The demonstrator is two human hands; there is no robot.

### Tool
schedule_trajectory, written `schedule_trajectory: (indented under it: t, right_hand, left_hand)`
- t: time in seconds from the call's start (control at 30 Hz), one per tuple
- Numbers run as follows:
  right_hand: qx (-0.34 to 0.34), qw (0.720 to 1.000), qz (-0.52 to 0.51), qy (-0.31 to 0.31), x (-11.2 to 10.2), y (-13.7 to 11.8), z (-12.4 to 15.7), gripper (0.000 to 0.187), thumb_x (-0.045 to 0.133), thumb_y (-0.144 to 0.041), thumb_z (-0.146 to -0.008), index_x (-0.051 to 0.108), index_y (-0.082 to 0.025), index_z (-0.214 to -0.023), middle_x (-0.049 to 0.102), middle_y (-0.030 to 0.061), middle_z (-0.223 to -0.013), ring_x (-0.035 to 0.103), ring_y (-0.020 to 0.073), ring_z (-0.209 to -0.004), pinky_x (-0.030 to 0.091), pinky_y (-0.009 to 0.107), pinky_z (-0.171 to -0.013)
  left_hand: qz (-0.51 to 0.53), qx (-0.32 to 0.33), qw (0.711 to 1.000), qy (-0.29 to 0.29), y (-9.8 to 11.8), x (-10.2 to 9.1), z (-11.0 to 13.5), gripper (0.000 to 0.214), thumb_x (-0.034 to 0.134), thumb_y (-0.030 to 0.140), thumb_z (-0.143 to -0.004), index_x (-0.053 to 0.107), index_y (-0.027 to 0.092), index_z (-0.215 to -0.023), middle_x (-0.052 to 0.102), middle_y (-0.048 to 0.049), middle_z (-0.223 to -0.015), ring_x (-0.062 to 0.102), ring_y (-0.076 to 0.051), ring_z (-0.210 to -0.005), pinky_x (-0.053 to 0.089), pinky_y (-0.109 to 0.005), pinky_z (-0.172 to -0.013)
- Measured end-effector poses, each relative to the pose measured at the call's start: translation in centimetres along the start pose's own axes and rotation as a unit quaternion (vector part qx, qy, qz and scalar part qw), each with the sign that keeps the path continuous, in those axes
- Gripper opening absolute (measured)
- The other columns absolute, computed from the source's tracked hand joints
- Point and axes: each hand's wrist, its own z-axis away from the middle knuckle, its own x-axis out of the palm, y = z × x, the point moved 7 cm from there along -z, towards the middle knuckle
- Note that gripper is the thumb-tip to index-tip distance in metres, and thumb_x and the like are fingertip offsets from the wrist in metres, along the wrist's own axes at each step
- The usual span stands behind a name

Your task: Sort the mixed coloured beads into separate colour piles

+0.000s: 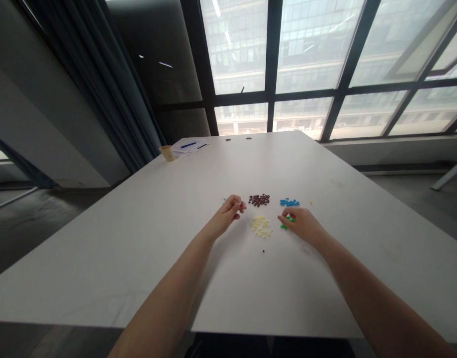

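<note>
1. The white table (139,238) spreads before me.
2. My right hand (302,221) is over green pieces (284,226), fingertips close; I can't tell if they pinch one.
3. My left hand (227,213), fingers curled, is beside dark-brown pieces (259,200); holding anything, I can't tell.
4. Pale-yellow pieces (264,231) lie between my hands.
5. Blue pieces (289,203) lie beyond my right.
6. A black piece (263,251) lies nearest me.
</note>
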Motion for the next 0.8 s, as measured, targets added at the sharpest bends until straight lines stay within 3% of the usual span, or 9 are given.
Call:
schedule_trajectory:
  t: [0.1,0.33,0.5,0.8]
  right_hand:
    - [-0.039,0.999,-0.03,0.015,-0.1,-0.8,0.1,0.02,0.048,-0.033,-0.077,0.061,-0.02,-0.069,0.057,0.0019,-0.065,0.049,0.0132,-0.06,0.034,0.025,-0.058]
    - [-0.174,0.979,-0.089,0.064,-0.4,-6.0,1.8,0.017,0.049,-0.027,-0.081,0.062,-0.021,-0.091,0.056,0.0027,-0.074,0.051,0.0142,-0.074,0.038,0.025,-0.07]
    - [-0.195,0.976,-0.077,0.06,0.5,-7.0,2.1,0.014,0.05,-0.025,-0.082,0.063,-0.023,-0.087,0.053,0.0023,-0.071,0.05,0.0148,-0.074,0.039,0.026,-0.07]
    - [-0.197,0.978,-0.046,0.047,1.2,-6.8,1.8,0.012,0.048,-0.021,-0.081,0.059,-0.021,-0.076,0.053,0.0024,-0.071,0.05,0.0149,-0.074,0.038,0.026,-0.07]
  left_hand:
    - [0.005,0.008,1.0,-0.015,-0.2,0.6,0.0,0.027,0.052,0.045,-0.077,0.04,0.021,-0.08,0.05,0.0009,-0.082,0.045,-0.008,-0.072,0.035,-0.018,-0.062]
    - [-0.02,-0.016,0.996,-0.091,-2.0,3.9,0.4,0.03,0.047,0.049,-0.079,0.042,0.019,-0.079,0.046,0.0018,-0.075,0.042,-0.008,-0.066,0.033,-0.02,-0.06]
    - [-0.062,-0.012,0.988,-0.139,-2.7,5.2,0.6,0.031,0.043,0.048,-0.082,0.045,0.017,-0.078,0.04,0.0029,-0.07,0.037,-0.008,-0.061,0.034,-0.021,-0.061]
    - [-0.099,-0.019,0.984,-0.147,-3.3,5.4,0.4,0.029,0.045,0.043,-0.081,0.047,0.016,-0.072,0.041,0.0032,-0.063,0.037,-0.007,-0.056,0.033,-0.022,-0.056]
